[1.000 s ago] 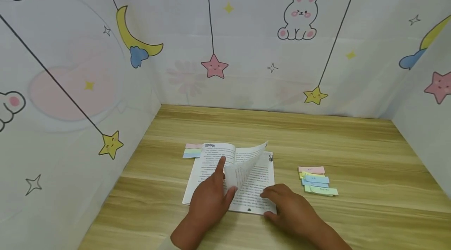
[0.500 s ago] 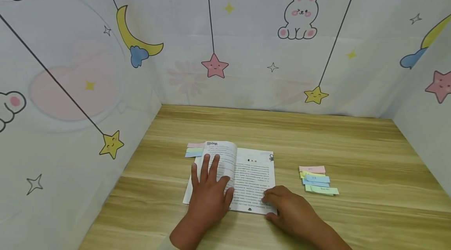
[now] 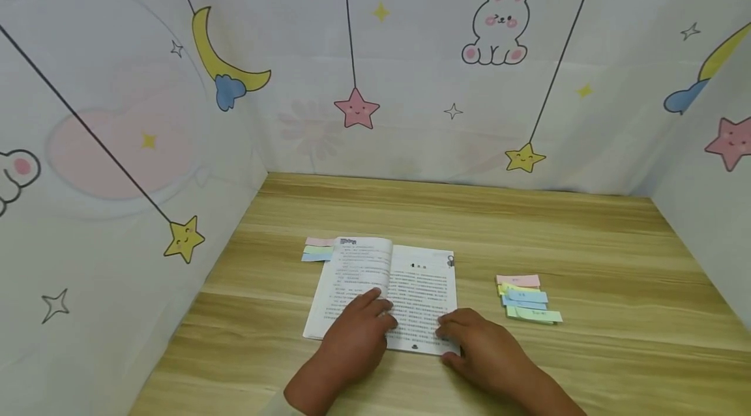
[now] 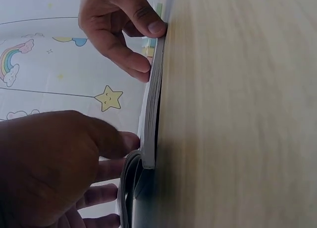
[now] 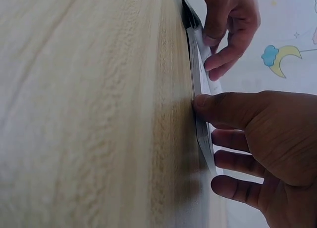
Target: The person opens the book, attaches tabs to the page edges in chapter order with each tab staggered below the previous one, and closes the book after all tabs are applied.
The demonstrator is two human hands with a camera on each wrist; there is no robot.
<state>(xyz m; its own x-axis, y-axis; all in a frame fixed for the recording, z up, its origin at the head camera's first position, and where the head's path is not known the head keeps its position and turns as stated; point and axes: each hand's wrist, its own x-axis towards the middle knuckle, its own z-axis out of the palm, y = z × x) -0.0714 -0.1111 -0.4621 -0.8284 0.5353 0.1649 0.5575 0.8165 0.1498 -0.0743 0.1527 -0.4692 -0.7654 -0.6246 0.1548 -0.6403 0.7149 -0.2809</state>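
Observation:
An open book (image 3: 419,298) with printed pages lies on the table. My left hand (image 3: 359,338) rests on its lower left part by the spine, fingers reaching over the gutter. In the left wrist view, the left-hand pages (image 4: 126,188) curve up beneath those fingers. My right hand (image 3: 484,344) holds the lower right corner. Seen from the right wrist, its thumb presses the edge of the page block (image 5: 197,79) while the other fingers lie over the top page. Pink, green and blue sticky tabs (image 3: 317,250) stick out from the book's upper left side.
Right of the book lies a group of pink, yellow, blue and green paper strips (image 3: 528,300), some with writing. The wooden table (image 3: 616,259) is bordered by a white cartoon-printed cloth (image 3: 411,142) at the back and sides.
A lifted page has gone over to the left side. My left hand first spread flat on the left page, then drew down and right toward the spine. The right hand has stayed put.

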